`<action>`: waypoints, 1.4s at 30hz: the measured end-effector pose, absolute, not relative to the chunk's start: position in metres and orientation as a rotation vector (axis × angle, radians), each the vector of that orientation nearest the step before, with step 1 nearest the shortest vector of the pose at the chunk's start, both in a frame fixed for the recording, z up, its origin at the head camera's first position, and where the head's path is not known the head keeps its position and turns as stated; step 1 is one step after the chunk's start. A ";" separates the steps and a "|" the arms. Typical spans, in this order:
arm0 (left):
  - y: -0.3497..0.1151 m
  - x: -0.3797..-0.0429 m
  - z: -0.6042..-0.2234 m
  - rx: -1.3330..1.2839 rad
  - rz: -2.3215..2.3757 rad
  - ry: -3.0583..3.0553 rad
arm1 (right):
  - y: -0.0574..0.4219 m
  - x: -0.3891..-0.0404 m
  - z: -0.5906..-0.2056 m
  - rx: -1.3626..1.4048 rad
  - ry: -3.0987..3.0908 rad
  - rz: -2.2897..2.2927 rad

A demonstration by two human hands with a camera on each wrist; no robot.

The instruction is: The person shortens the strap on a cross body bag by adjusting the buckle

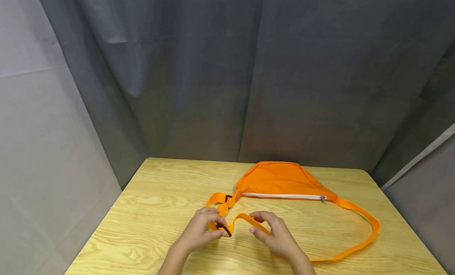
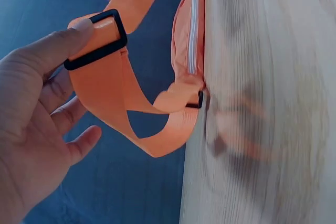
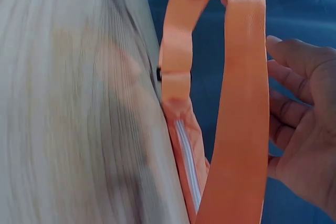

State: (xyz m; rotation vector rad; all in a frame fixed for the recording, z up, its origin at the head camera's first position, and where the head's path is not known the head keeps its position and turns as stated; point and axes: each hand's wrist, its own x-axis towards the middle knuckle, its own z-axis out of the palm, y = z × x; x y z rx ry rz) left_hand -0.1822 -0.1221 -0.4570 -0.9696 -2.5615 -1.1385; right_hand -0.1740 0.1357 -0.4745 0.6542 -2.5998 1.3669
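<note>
An orange waist bag (image 1: 279, 179) with a white zipper (image 1: 284, 196) lies on the wooden table. Its orange strap (image 1: 369, 238) loops round to the right and back to my hands. My left hand (image 1: 200, 229) pinches the strap at a black slider buckle (image 2: 95, 57), thumb on top of the webbing and fingers behind. Between the thumb and forefinger of my right hand (image 1: 276, 233) runs the raised strap. In the right wrist view these fingers lie loosely at the edge of the strap (image 3: 239, 114), their tips partly hidden.
A second black buckle (image 1: 228, 198) joins a short strap loop to the bag's left end. Wooden tabletop (image 1: 142, 219) extends on both sides of the hands. Dark grey curtain (image 1: 199, 89) hangs behind the table, with lighter cloth (image 1: 49, 156) at the left.
</note>
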 end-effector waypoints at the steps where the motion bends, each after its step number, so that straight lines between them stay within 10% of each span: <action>1: -0.120 -0.182 -0.457 -0.983 -1.128 -2.562 | 0.132 -0.173 -0.474 0.685 -2.585 1.356; 20: -0.111 -0.180 -0.462 -1.087 -0.957 -2.530 | 0.109 -0.171 -0.472 1.051 -2.401 1.275; 42: -0.110 -0.176 -0.481 -1.011 -1.026 -2.276 | 0.120 -0.169 -0.473 0.837 -2.553 1.633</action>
